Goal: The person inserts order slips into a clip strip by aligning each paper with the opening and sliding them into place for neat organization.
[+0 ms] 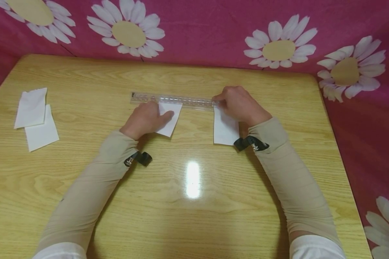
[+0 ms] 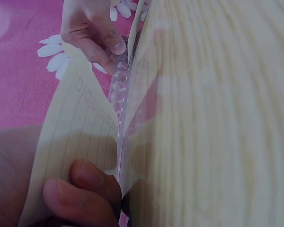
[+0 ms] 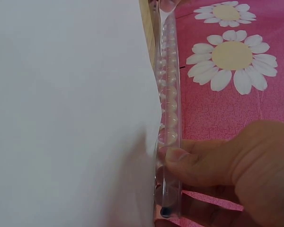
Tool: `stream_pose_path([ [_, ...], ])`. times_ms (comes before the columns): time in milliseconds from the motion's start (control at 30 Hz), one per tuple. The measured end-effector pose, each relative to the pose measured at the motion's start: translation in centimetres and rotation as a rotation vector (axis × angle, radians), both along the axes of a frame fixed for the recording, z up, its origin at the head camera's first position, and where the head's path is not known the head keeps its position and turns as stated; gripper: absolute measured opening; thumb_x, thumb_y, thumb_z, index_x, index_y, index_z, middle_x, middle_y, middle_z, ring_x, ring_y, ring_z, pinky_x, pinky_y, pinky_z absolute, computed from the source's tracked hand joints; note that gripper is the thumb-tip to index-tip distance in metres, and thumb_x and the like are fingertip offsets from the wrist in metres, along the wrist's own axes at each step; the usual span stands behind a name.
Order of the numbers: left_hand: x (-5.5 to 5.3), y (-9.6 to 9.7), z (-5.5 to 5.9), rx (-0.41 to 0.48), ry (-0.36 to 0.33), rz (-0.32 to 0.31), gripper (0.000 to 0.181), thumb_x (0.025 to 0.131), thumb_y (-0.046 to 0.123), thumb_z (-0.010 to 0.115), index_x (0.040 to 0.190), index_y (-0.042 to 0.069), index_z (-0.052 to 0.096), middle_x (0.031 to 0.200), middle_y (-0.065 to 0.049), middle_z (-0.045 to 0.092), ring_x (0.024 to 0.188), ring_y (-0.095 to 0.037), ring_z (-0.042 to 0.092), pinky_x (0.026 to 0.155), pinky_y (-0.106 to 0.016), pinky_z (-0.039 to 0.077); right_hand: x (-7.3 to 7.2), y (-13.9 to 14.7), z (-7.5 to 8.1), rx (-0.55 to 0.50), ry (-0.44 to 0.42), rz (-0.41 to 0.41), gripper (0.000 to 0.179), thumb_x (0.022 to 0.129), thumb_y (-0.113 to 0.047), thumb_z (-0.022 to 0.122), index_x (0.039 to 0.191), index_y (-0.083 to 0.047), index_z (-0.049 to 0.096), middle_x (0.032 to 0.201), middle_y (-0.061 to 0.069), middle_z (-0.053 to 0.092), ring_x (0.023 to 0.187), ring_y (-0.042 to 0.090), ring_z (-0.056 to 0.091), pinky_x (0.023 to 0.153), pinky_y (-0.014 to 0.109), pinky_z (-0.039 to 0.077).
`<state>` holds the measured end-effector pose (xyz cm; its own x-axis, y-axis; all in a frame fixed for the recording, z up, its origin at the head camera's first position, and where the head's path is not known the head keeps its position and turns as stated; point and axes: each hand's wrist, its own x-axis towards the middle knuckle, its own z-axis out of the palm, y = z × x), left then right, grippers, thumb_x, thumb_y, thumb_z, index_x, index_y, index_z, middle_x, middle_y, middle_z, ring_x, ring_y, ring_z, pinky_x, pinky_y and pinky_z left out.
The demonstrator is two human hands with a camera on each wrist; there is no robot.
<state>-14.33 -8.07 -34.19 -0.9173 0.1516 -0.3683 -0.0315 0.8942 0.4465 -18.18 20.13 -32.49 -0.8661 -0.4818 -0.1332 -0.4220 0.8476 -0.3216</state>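
Observation:
A long clear plastic strip [image 1: 188, 101], ruler-like with a row of round shapes along it, spans between the hands. My right hand [image 1: 241, 104] pinches its right end, thumb on one face and fingers behind, as the right wrist view shows. A white paper piece [image 1: 225, 129] extends from under this hand. My left hand [image 1: 146, 118] holds another paper piece [image 1: 172, 122] by the strip's left part, thumb on top. In the left wrist view its curled fingers [image 2: 87, 189] press the lined, box-marked underside, close to the strip.
Two white paper pieces [image 1: 35, 115] lie overlapping at the left of the wooden table [image 1: 181, 223]. Behind the table hangs a pink cloth [image 1: 201, 32] with large white flowers. A small black camera is strapped to each sleeved wrist.

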Motion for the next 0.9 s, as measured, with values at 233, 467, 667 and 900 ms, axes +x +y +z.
stream_pose_path([
  [233,0.04,0.20,0.06,-0.003,0.009,0.000,0.051,0.104,0.050,0.050,0.073,0.010,0.053,0.068,-0.003,0.047,0.058,-0.017,0.046,0.054,-0.031,0.041,0.02,0.02,0.04,-0.003,-0.001,-0.001,0.035,0.102,-0.002,0.054,0.133,-0.010,0.068,0.111,0.021,0.072,0.085,0.026,0.052,0.075,0.037,0.045],
  [467,0.06,0.39,0.05,0.008,-0.003,0.017,0.050,0.104,0.050,0.050,0.079,0.008,0.057,0.074,-0.006,0.052,0.062,-0.019,0.048,0.056,-0.031,0.041,-0.02,0.07,-0.04,-0.004,0.006,0.002,0.035,0.102,-0.002,0.054,0.133,-0.009,0.069,0.110,0.021,0.072,0.084,0.026,0.052,0.075,0.037,0.044],
  [667,0.12,0.63,0.12,0.014,-0.003,0.028,0.049,0.104,0.049,0.049,0.075,0.010,0.051,0.073,-0.005,0.046,0.059,-0.018,0.044,0.056,-0.032,0.038,-0.01,0.05,-0.06,-0.004,0.008,0.004,0.035,0.102,-0.002,0.054,0.132,-0.010,0.069,0.109,0.020,0.072,0.084,0.026,0.051,0.074,0.036,0.044],
  [900,0.24,0.77,0.21,0.022,-0.009,0.041,0.048,0.104,0.048,0.047,0.078,0.008,0.050,0.074,-0.006,0.044,0.059,-0.018,0.042,0.056,-0.032,0.038,0.01,-0.05,-0.02,-0.008,0.009,-0.004,0.035,0.102,-0.002,0.055,0.133,-0.010,0.069,0.110,0.020,0.072,0.086,0.026,0.052,0.076,0.037,0.045],
])
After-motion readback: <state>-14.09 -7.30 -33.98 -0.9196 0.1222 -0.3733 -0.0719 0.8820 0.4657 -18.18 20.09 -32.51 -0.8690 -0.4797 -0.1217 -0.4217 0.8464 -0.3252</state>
